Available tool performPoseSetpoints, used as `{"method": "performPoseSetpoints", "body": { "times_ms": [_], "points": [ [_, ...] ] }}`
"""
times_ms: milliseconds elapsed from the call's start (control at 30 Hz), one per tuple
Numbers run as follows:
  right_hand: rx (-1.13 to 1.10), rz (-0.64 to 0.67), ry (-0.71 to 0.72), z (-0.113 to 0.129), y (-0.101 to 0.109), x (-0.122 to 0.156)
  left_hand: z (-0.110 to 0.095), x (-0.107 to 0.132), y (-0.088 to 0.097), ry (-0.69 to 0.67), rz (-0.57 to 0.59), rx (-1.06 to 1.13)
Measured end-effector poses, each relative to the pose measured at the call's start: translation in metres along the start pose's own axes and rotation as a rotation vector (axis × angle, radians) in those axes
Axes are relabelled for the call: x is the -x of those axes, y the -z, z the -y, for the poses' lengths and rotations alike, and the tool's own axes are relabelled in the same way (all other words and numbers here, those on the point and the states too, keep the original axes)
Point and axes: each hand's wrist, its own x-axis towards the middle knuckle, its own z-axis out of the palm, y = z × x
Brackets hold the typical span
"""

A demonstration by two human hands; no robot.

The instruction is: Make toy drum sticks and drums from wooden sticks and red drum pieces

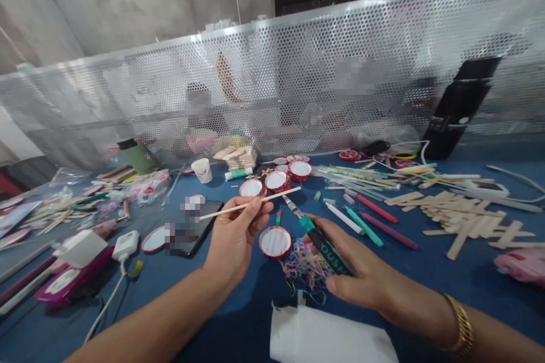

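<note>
Pinched between the thumb and fingers of my left hand [234, 232] is a thin wooden stick [279, 195], tilted slightly up to the right. My right hand [361, 264] grips a black and teal utility knife [326, 244], its blade [292, 205] pointing up and left, close to the stick's right end. Below the stick lies a round red-rimmed lid [275, 243] with a pale inside. A tangle of colourful threads [309, 266] sits under the knife. Nearest to me is a white sheet [330, 334].
Behind the hands are more red-rimmed lids [300, 169], a paper cup [201, 171] and a glue stick [239, 173]. A phone [200, 229] lies left. Markers [377, 207] and flat wooden sticks [472, 218] spread right. A perforated metal divider [272, 85] closes off the back.
</note>
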Motion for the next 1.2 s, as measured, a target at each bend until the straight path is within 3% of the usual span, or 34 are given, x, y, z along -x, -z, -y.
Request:
{"method": "performPoseSetpoints", "body": {
  "times_ms": [233,333,500,567,733,800,933,1200],
  "points": [
    [0.101,-0.078,-0.003,-0.008,-0.003,0.001,0.003,0.003,0.0,0.05,0.053,-0.052],
    [0.129,-0.06,-0.013,-0.006,0.003,0.006,-0.004,-0.001,0.002,-0.012,0.096,-0.032],
    [0.241,-0.17,0.02,-0.006,0.021,0.013,-0.02,-0.016,0.01,-0.13,0.079,-0.043],
    [0.226,-0.184,0.034,-0.004,0.029,0.013,-0.023,-0.019,0.013,-0.089,0.148,-0.097],
    [0.172,-0.128,0.019,0.009,0.037,0.015,-0.02,-0.013,0.013,0.151,0.54,-0.211],
    [0.129,-0.074,0.0,0.013,0.035,0.017,-0.016,-0.009,0.012,0.199,0.623,-0.239],
    [-0.01,-0.005,-0.073,0.017,0.029,0.018,-0.01,-0.008,0.013,0.213,0.665,-0.296],
    [-0.082,-0.002,-0.095,0.013,0.028,0.016,-0.01,-0.009,0.016,0.226,0.721,-0.313]
  ]
}}
